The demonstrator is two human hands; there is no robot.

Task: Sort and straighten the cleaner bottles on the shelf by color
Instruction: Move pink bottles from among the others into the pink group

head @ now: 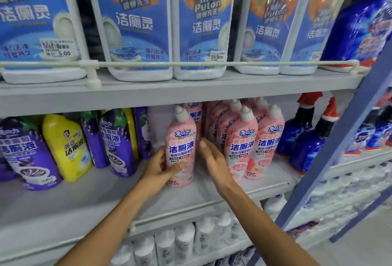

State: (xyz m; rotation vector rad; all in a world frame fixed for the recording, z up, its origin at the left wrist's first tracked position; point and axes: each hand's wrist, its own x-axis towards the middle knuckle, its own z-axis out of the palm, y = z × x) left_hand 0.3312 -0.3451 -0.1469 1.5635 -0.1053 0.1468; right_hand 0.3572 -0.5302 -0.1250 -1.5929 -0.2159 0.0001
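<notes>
— What are the hands doing?

— The left hand [158, 167] is wrapped round the lower part of a pink bottle [180, 149] in the middle of the frame, thumb across the front of the label, fingers behind it. The bottle stands upright on the middle shelf [89, 200], a little apart from the others of its colour.

— And the other hand?

— The right hand [212, 159] is open and holds nothing; its fingers are stretched out flat, just right of that bottle, in the gap between it and the pink group [246, 138]. I can't tell whether it touches either.

— Where's that group?

— Right of centre, packed close in rows, white caps up. Further right stand dark blue spray bottles [305, 138] with red triggers.

— And to the left?

— Purple bottles [118, 138] in the left half of the frame, with a yellow bottle [65, 147] standing among them; several lean a bit.

— Above?

— Across the top of the frame, big white jugs [137, 24] with blue labels behind a thin rail [191, 63]. At the bottom, white bottles [184, 242] on the lower shelf.
</notes>
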